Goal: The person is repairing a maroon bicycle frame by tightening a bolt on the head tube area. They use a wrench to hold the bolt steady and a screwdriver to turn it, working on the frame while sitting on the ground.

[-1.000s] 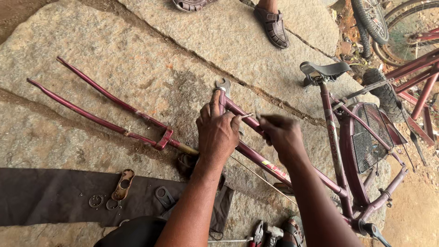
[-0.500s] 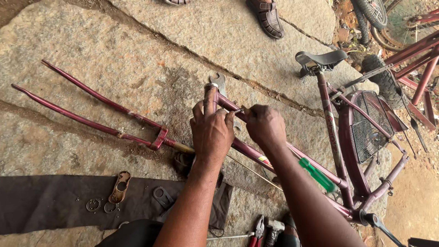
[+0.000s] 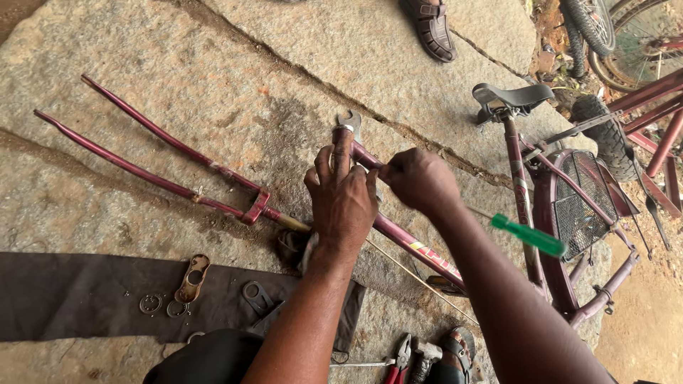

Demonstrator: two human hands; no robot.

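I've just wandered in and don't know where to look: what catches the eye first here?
First, the two hands at the centre: the left hand grips the maroon bicycle frame lying on the stone slab, and the right hand pinches something small beside it. A spanner sits at the frame's upper end, and the long maroon fork stretches left. A green-handled screwdriver lies to the right.

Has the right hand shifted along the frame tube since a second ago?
Yes. The right hand has slid up the maroon frame tube toward the wrench, closing on the left hand.
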